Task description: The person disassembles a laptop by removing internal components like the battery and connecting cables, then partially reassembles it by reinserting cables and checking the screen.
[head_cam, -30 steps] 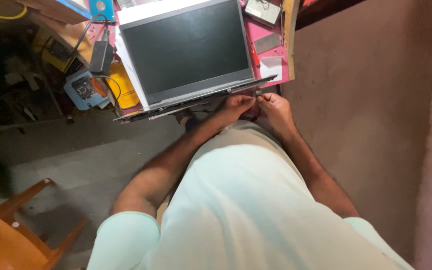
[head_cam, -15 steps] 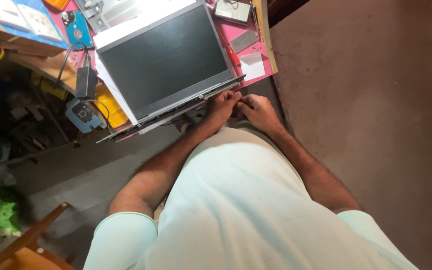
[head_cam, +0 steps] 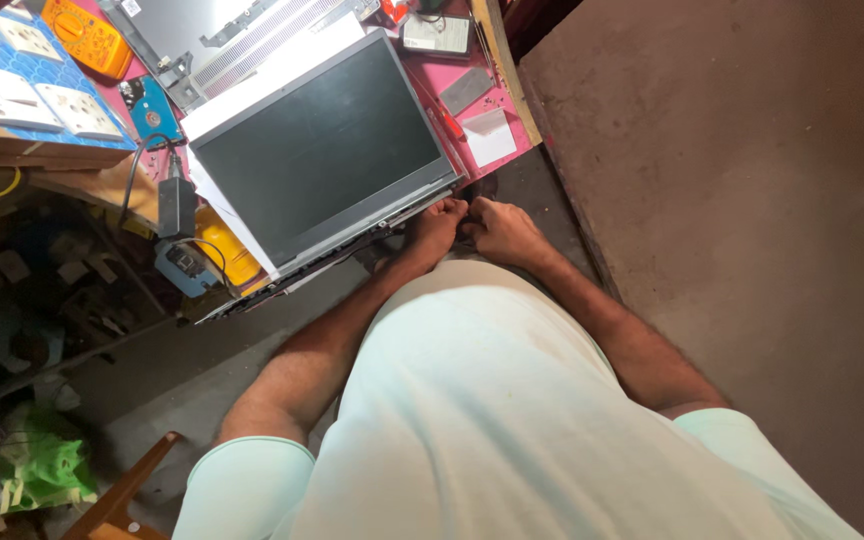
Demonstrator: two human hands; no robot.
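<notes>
Both hands are working at the near corner of the laptop (head_cam: 322, 165) — left hand (head_cam: 437, 228) is curling into a loose fist right against the lower edge of the dark screen, right hand (head_cam: 500, 230) is closing beside it, knuckles nearly touching the left. Fingers are tucked under; cannot tell what, if anything, they are pinching. The laptop is lying open on the pink desk (head_cam: 512, 110), just ahead of the hands, screen off, tilted toward the left hand's side. Beyond the right hand a red-handled screwdriver (head_cam: 446, 122) is lying by a white paper slip (head_cam: 490, 135) and a grey pad (head_cam: 465, 90). Further out past the left hand — a black power adapter (head_cam: 176, 206) with its cable, a yellow container (head_cam: 227, 250), an orange multimeter (head_cam: 87, 38), and white wall sockets (head_cam: 27, 70) on blue card.
</notes>
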